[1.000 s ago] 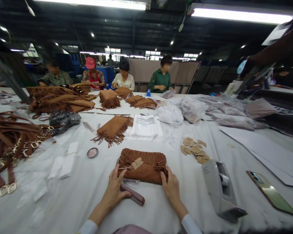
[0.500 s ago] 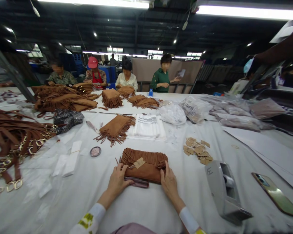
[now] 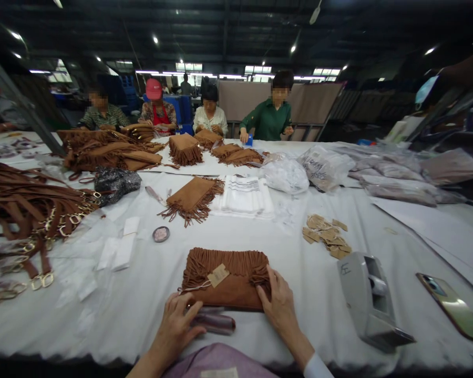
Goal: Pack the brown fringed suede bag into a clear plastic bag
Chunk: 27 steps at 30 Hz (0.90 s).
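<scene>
A brown suede fringed bag (image 3: 236, 283) with a tan paper tag (image 3: 218, 274) lies on the white table (image 3: 142, 304) right in front of me. My right hand (image 3: 278, 303) rests flat on the bag's right end, fingers stretched out. My left hand (image 3: 177, 328) is curled at the bag's lower left corner, fingers closed on a glossy brown strap-like piece (image 3: 215, 321) that lies along the bag's near edge.
A grey tape dispenser (image 3: 368, 302) and a phone (image 3: 455, 310) lie to the right, loose tan tags (image 3: 327, 236) beyond. Brown straps with gold buckles (image 3: 27, 215) pile at left. More fringed bags (image 3: 193, 197), white bags (image 3: 242, 197) and several seated workers are farther back.
The view has tilted down and nearer to the table edge. My left hand slid off the bag's left end toward me onto the strap piece; my right hand stayed on the bag's right end.
</scene>
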Motion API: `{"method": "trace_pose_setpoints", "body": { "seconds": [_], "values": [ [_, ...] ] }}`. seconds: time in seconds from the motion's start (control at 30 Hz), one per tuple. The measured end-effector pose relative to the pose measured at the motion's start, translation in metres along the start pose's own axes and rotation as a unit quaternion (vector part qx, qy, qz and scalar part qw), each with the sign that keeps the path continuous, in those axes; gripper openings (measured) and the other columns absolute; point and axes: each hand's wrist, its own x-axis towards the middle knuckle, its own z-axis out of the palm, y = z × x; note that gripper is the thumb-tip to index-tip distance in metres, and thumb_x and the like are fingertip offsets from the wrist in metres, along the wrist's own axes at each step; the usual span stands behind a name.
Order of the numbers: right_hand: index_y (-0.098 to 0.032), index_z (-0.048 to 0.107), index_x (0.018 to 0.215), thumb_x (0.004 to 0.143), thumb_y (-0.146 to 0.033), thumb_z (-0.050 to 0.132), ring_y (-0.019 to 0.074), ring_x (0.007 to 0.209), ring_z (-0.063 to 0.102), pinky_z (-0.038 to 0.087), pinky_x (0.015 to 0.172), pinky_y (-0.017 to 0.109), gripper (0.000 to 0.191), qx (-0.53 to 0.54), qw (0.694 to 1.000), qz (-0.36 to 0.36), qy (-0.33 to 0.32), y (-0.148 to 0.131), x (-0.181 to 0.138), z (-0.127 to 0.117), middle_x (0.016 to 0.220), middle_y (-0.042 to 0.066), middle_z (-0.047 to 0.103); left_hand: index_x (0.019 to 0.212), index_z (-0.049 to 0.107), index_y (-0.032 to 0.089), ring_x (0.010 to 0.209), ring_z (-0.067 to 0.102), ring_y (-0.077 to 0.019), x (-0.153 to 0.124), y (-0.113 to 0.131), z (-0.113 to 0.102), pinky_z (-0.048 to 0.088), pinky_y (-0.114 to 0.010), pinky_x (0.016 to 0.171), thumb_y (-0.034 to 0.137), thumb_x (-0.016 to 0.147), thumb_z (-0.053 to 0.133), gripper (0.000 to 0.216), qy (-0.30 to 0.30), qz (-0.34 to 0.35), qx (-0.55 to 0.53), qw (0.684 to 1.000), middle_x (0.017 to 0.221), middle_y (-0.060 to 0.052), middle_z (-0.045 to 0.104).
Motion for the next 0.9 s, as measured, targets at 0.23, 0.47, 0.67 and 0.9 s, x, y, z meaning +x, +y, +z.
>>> {"method": "trace_pose_setpoints", "body": {
  "seconds": [0.23,0.47,0.67,0.9],
  "values": [
    [-0.023,0.060,0.117,0.090,-0.026,0.052,0.0234,0.098,0.057,0.045,0.083,0.039,0.028,0.046,0.980,-0.187,-0.044,-0.038,-0.010,-0.014,0.105,0.010,0.063,0.101,0.065,0.023,0.093,0.053,-0.0226,0.002,0.009,-0.008,0.047,-0.041,0.082,0.025,0.087,0.058,0.015,-0.032,0.015,-0.076,0.996,0.102,-0.008,0.057],
    [-0.018,0.064,0.105,0.090,-0.013,0.048,0.0200,0.085,0.054,0.042,0.079,0.037,0.023,0.006,0.963,-0.260,-0.066,-0.061,-0.016,0.019,0.094,0.009,0.063,0.104,0.065,0.023,0.099,0.052,-0.0232,-0.001,0.016,-0.013,0.043,-0.043,0.089,0.029,0.089,0.057,0.018,-0.034,0.002,-0.096,0.995,0.112,-0.010,0.058],
    [-0.017,0.065,0.103,0.091,-0.010,0.042,0.0192,0.081,0.052,0.043,0.075,0.035,0.026,0.033,0.961,-0.267,-0.057,-0.061,-0.002,0.017,0.088,0.008,0.062,0.097,0.066,0.022,0.086,0.054,-0.0172,0.011,0.027,0.003,0.041,-0.035,0.077,0.017,0.092,0.046,0.021,-0.027,0.019,-0.103,0.994,0.101,-0.007,0.063],
    [-0.017,0.065,0.099,0.092,-0.013,0.042,0.0188,0.079,0.051,0.044,0.073,0.034,0.024,0.053,0.970,-0.230,-0.065,-0.074,0.001,0.005,0.085,0.007,0.061,0.103,0.065,0.021,0.083,0.052,-0.0188,0.023,0.037,0.016,0.043,-0.033,0.075,0.016,0.092,0.045,0.023,0.017,-0.008,-0.079,0.997,0.092,-0.007,0.061]
  ]
}}
